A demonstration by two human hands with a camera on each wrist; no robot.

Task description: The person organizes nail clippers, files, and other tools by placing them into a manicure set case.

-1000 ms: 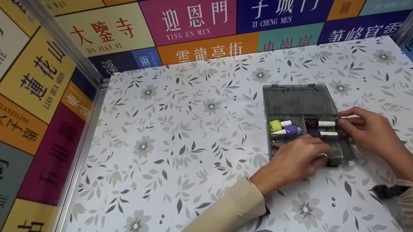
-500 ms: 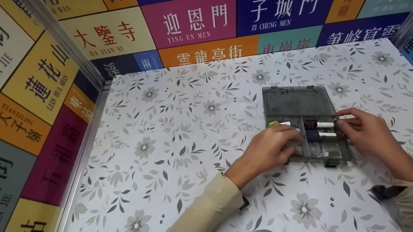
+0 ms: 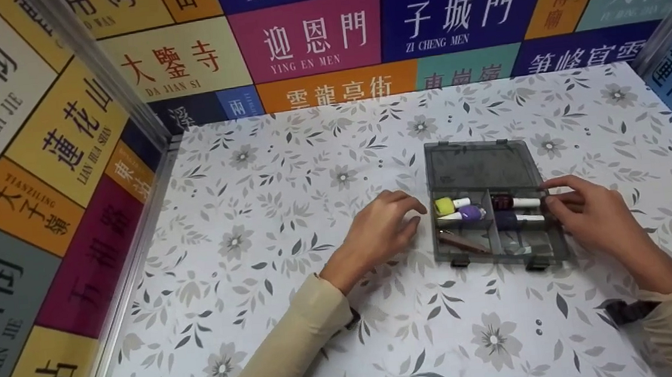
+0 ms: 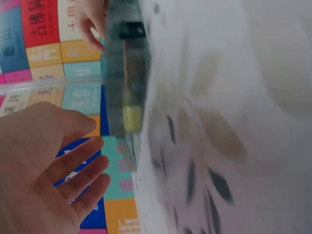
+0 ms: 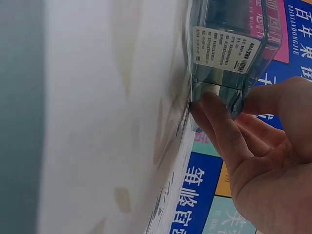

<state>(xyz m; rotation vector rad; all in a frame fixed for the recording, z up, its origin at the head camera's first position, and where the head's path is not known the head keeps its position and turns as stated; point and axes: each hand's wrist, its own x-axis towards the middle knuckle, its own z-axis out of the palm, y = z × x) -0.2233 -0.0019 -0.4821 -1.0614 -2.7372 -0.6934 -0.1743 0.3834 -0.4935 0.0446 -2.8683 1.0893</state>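
A grey see-through compartment box (image 3: 524, 251) lies on the table with its lid (image 3: 481, 165) folded back. Inside, a yellow nail polish bottle (image 3: 445, 206) and a purple nail polish bottle (image 3: 469, 213) share the far left compartment. A dark red bottle (image 3: 502, 202) and a dark blue bottle (image 3: 506, 220) lie on the right. In the near left compartment is a slim brown item (image 3: 463, 242), its kind unclear. My left hand (image 3: 378, 230), holding nothing, hovers left of the box with relaxed fingers. My right hand (image 3: 596, 216) grips the box's right side near the hinge.
Floral-patterned cloth (image 3: 291, 228) covers the table. Printed panels (image 3: 309, 41) stand along the back and left edges. A white label (image 5: 226, 48) is on the box's outer side wall. Small clear pieces (image 3: 521, 250) lie in the near right compartment.
My left hand has moved from over the near right compartment, across the left ones, to outside the box on the left. The slim brown item is now uncovered. My right hand has stayed put.
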